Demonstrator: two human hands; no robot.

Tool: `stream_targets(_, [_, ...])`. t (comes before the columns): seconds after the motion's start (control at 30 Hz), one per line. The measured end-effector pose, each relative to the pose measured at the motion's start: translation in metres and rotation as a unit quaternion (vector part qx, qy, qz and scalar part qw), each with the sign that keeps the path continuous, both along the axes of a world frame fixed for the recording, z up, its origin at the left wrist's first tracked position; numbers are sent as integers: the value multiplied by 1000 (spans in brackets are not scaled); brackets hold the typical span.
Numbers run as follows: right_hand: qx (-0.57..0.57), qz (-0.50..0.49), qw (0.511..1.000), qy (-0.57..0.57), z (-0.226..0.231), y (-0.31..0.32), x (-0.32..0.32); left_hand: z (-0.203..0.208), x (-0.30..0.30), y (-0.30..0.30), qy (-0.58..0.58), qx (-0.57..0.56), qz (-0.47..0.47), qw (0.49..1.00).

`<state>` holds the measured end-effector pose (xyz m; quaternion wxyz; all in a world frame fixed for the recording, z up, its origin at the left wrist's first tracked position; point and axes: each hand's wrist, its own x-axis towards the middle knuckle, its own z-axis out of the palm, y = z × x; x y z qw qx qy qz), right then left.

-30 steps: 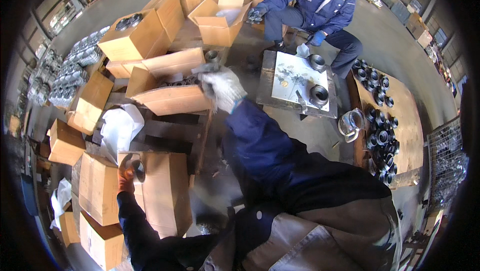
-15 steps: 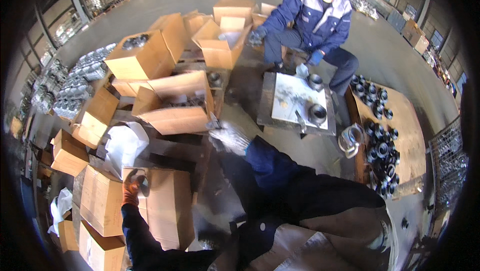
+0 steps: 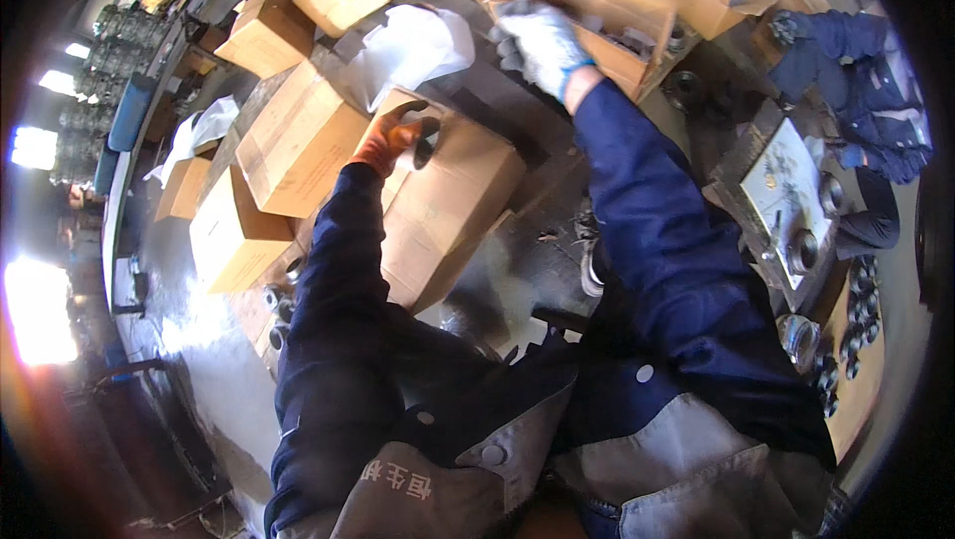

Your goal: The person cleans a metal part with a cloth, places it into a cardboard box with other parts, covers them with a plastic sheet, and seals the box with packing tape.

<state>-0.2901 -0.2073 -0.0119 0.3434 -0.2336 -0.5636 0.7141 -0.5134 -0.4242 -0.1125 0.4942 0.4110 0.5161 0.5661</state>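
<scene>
My left hand (image 3: 383, 141), in an orange glove, is closed round a dark metal ring-shaped part (image 3: 428, 144) with a hollow middle. It is above a closed cardboard box (image 3: 453, 191). My right hand (image 3: 542, 47), in a white-grey glove, is stretched forward by the near side of an open carton (image 3: 622, 57) with dark parts inside. Its fingers are curled, and a blurred, greyish tip shows just past them. What the right hand holds, if anything, I cannot make out.
White plastic sheeting (image 3: 413, 52) lies beyond my left hand. More cardboard boxes (image 3: 303, 141) stand at the left. On the right, a low table (image 3: 781, 176) bears metal parts, with a co-worker (image 3: 856, 82) beside it. Several dark fittings (image 3: 856, 325) lie at the far right.
My view has swung toward the left, so the boxes appear farther right. My right hand has moved from the open carton's near corner to along its near side. The left still grips the ring-shaped part.
</scene>
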Motion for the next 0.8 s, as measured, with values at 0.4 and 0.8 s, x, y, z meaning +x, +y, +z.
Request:
stream_targets(0.4, [352, 149, 795, -471, -167, -31, -197, 50, 33, 6, 154, -152, 47, 975])
stream_targets(0.8, [209, 106, 838, -492, -120, -51, -169, 24, 3, -18, 155, -143, -13, 977])
